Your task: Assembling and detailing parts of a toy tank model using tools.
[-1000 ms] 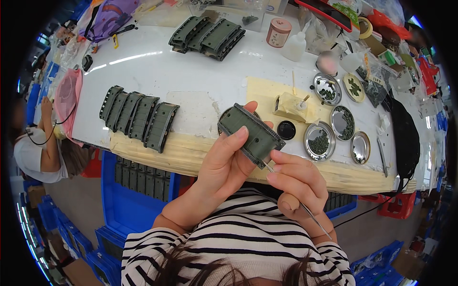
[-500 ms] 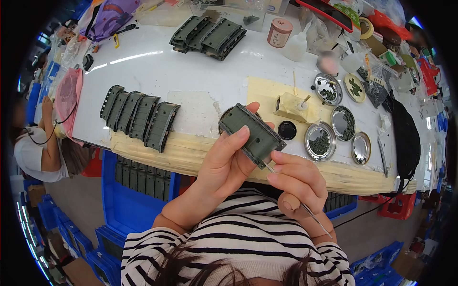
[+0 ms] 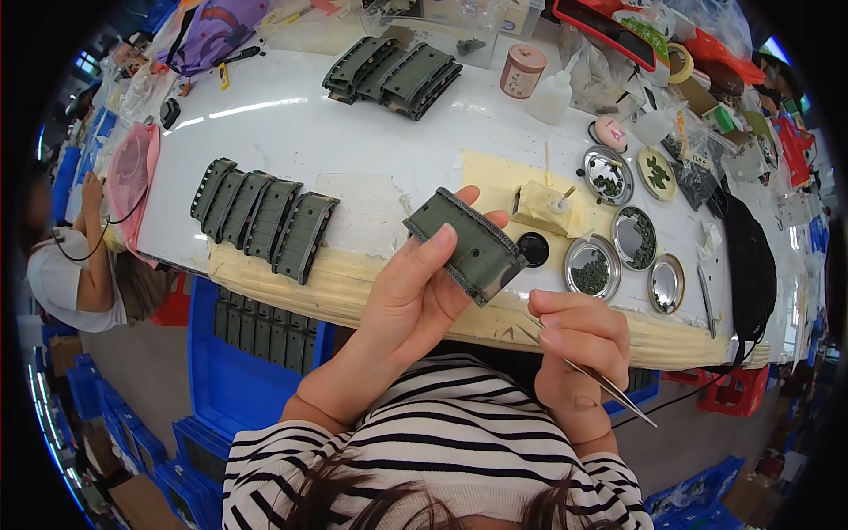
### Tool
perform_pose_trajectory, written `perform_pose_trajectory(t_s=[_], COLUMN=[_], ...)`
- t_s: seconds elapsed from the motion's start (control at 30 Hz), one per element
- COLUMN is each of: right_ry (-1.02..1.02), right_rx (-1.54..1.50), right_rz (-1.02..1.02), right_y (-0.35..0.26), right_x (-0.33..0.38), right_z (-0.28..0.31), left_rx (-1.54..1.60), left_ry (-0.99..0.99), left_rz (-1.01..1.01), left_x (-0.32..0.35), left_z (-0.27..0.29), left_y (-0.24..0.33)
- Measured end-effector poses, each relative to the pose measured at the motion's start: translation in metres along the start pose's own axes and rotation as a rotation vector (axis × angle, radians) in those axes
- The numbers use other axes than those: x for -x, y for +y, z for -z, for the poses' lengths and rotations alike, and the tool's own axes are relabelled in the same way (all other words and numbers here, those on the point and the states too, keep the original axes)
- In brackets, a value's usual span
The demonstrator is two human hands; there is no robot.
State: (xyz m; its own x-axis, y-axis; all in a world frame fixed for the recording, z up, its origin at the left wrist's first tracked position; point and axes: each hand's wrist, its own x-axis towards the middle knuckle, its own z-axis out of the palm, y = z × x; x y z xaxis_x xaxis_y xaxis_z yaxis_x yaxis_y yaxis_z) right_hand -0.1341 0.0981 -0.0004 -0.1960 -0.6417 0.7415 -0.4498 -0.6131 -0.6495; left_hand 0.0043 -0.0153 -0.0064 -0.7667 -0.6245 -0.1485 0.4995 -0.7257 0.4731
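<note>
My left hand (image 3: 415,287) holds a dark green curved model part (image 3: 464,238) with toothed grey edges, thumb on its top face and fingers underneath. To the right and a little lower, my right hand (image 3: 583,340) grips metal tweezers (image 3: 609,389). Their tips point up-left, apart from the green part; whether anything tiny sits in them I cannot make out. Beyond the right hand, steel dishes hold small green pieces (image 3: 592,268). Left of my left hand, a row of similar green parts (image 3: 263,212) lies on the table.
More green parts (image 3: 393,75) lie farther back, near a pink tin (image 3: 523,71) and a white squeeze bottle (image 3: 552,95). A taped block (image 3: 546,205) stands on yellow paper. Blue crates (image 3: 256,389) sit below the table edge. At far left, another person's arm (image 3: 93,221) shows.
My right hand has drawn the tweezers away from the green part, down and to the right. The left hand still holds the part, now tilted slightly differently.
</note>
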Motion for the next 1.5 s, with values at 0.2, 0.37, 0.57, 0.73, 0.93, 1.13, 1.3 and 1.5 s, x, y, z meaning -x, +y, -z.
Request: perform_pose_trajectory(t_s=[0.2,0.37,0.57,0.73,0.93,1.13,1.3,1.5], right_ry=[0.086,0.04,0.013,0.005,-0.006,-0.013,0.001,0.1], right_rx=[-0.004,0.026,0.061,0.063,0.041,0.043,0.035,0.109], right_rz=[-0.011,0.01,-0.007,-0.019,-0.024,-0.036,-0.009,-0.111], right_y=[-0.004,-0.007,-0.008,-0.008,-0.007,-0.007,-0.005,0.003], right_x=[0.0,-0.002,-0.001,-0.001,-0.001,-0.001,0.001,0.013], right_z=[0.003,0.003,0.002,0.002,0.001,0.001,0.0,0.002], left_rx=[0.394,0.729,0.718,0.569,0.541,0.535,0.514,0.225], left_ry=[-0.102,-0.104,-0.017,0.046,0.058,0.069,0.081,0.14], left_rz=[0.056,0.295,0.313,0.279,0.266,0.266,0.259,0.004], left_x=[-0.005,-0.013,-0.016,-0.017,-0.016,-0.017,-0.017,-0.005], left_z=[0.015,0.018,0.005,-0.005,-0.007,-0.007,-0.005,-0.013], left_y=[0.0,-0.008,-0.004,-0.003,-0.003,-0.004,-0.004,-0.016])
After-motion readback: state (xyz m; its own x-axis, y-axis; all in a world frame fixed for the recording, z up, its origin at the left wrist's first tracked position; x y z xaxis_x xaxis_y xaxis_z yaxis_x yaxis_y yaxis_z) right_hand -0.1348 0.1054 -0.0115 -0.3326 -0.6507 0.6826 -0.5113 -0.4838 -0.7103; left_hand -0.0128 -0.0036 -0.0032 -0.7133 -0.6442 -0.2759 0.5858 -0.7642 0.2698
